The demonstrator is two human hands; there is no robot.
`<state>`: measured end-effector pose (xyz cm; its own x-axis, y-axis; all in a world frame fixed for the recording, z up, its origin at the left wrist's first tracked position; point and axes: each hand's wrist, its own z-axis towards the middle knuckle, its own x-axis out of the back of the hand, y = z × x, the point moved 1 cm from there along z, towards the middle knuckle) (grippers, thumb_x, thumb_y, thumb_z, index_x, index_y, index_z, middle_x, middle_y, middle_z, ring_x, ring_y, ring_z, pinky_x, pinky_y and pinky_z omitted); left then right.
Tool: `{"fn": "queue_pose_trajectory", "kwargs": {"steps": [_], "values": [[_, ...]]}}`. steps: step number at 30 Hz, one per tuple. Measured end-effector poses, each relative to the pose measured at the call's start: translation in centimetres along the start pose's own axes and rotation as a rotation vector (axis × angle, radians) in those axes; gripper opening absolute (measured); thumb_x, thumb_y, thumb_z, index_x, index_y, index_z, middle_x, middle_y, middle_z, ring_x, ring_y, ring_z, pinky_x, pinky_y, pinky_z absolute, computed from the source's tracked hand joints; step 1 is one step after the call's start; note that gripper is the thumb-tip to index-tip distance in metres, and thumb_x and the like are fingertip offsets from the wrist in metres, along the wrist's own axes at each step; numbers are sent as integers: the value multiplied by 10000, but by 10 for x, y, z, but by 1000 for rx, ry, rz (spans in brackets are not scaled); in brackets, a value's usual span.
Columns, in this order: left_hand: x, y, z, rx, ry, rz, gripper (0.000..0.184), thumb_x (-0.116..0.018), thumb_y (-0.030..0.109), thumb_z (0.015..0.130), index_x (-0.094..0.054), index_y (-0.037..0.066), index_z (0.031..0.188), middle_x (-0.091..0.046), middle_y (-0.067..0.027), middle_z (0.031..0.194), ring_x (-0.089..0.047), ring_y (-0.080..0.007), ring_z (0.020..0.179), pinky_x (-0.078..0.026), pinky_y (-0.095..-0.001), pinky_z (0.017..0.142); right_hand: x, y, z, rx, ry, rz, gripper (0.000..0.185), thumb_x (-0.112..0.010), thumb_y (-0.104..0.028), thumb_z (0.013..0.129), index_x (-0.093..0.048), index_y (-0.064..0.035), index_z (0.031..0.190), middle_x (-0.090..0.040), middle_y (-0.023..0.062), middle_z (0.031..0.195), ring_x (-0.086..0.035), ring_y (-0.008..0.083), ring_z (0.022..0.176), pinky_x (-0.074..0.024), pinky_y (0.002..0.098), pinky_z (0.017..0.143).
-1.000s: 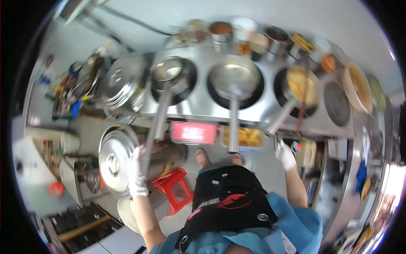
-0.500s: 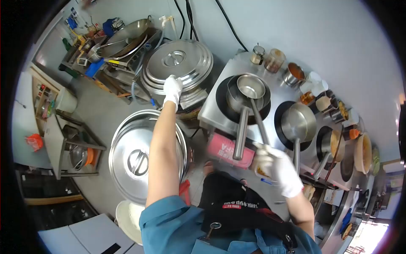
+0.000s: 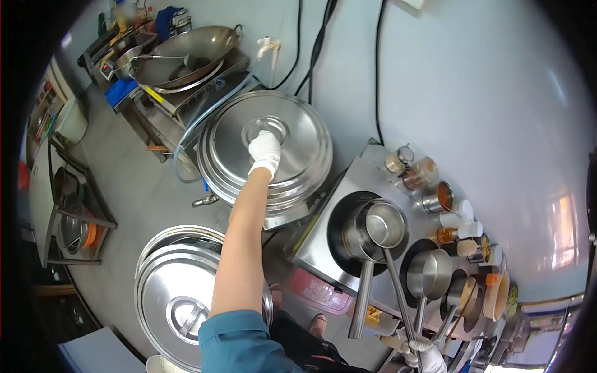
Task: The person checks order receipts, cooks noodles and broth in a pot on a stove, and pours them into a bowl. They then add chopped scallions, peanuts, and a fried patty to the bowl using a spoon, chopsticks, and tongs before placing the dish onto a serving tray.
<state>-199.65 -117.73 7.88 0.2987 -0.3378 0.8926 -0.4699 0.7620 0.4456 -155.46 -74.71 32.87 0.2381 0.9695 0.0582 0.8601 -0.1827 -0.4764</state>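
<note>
My left hand (image 3: 265, 149), in a white glove, is closed round the handle of a large round steel lid (image 3: 230, 133). That lid rests on a big stock pot (image 3: 273, 202). Low at the right, my gloved right hand (image 3: 424, 355) grips the long handle of a steel ladle (image 3: 385, 225). The ladle's bowl is over a saucepan (image 3: 356, 239) on a black burner; whether they touch I cannot tell. A second saucepan (image 3: 429, 273) stands beside it.
Another lidded steel pot (image 3: 165, 289) stands on the floor at lower left. A wok (image 3: 186, 56) sits on a stove at the back left. A hose (image 3: 186, 146) runs down by the big pot. Seasoning jars (image 3: 420, 174) line the wall. A pink bin (image 3: 320, 292) is under the counter.
My left hand has moved from the big lid's near edge onto its handle. The view has shifted. My right hand still holds the ladle over the saucepan.
</note>
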Motion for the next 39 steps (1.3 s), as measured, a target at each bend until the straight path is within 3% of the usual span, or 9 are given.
{"fn": "queue_pose_trajectory", "kwargs": {"steps": [9, 18, 20, 26, 29, 30, 33, 36, 39], "values": [[64, -75, 46, -249, 227, 170, 206, -517, 208, 806, -658, 94, 709, -663, -159, 688, -664, -331, 632, -529, -440, 609, -1, -17, -3, -53, 4, -57, 216, -681, -272, 831, -568, -107, 911, -492, -51, 622, -361, 40, 414, -233, 172, 335], [76, -137, 124, -192, 123, 233, 193, -575, 244, 850, -678, 148, 982, -680, -150, 943, -649, -339, 920, -512, -450, 817, 5, 7, 9, -94, -26, 124, 471, -587, -169, 901, -432, -54, 1331, -546, 31, 710, -425, 83, 456, -317, 200, 400], [62, -158, 147, -244, 28, 66, 368, -584, 264, 851, -602, 143, 1198, -649, -186, 1018, -612, -378, 980, -486, -446, 879, 7, 2, 2, -28, 0, 55, 403, -641, -210, 874, -492, -16, 1195, -540, 27, 716, -425, 75, 466, -337, 208, 397], [77, -71, 41, -477, 286, -50, 320, -561, 239, 911, -616, 21, 1139, -644, -174, 997, -616, -319, 974, -476, -407, 852, 42, 23, 8, -2, -93, 5, 394, -659, -254, 876, -518, -72, 1195, -496, -18, 705, -424, 35, 468, -324, 180, 383], [103, 26, -120, -456, -522, -550, 189, -583, 183, 923, -662, 18, 971, -640, -56, 794, -590, -120, 723, -480, -258, 662, 65, 35, 2, 10, -159, 103, 403, -664, -269, 872, -522, -75, 1195, -490, -18, 698, -425, 42, 474, -345, 183, 412], [103, 46, -166, -742, -716, -680, 172, -575, 167, 927, -670, 26, 955, -653, -43, 824, -592, -107, 701, -478, -247, 631, 77, 42, 2, 48, -196, 130, 472, -675, -267, 860, -508, -76, 1258, -487, -17, 692, -428, 47, 483, -345, 188, 416], [111, 118, -327, -205, -1785, -738, 162, -597, 145, 916, -672, 18, 982, -669, -49, 896, -617, -104, 776, -507, -235, 679, 103, 32, -22, 119, -182, 219, 555, -692, -244, 842, -473, -71, 1321, -501, -8, 684, -429, 57, 485, -339, 190, 421], [84, 180, -474, -149, -2065, -659, 571, -619, 377, 900, -487, -23, 1287, -621, -100, 1085, -607, -164, 922, -496, -263, 772, 144, 41, -37, 201, -161, 306, 611, -715, -218, 819, -449, -65, 1347, -519, 4, 684, -418, 67, 467, -320, 195, 412], [11, 208, -594, -179, -1797, -417, 645, -669, 499, 823, -514, 59, 1268, -619, -61, 1062, -599, -174, 943, -468, -294, 791, 178, 31, -48, 297, -258, 241, 734, -751, -192, 780, -373, -56, 1395, -498, 2, 668, -396, 62, 441, -296, 209, 390]]}}
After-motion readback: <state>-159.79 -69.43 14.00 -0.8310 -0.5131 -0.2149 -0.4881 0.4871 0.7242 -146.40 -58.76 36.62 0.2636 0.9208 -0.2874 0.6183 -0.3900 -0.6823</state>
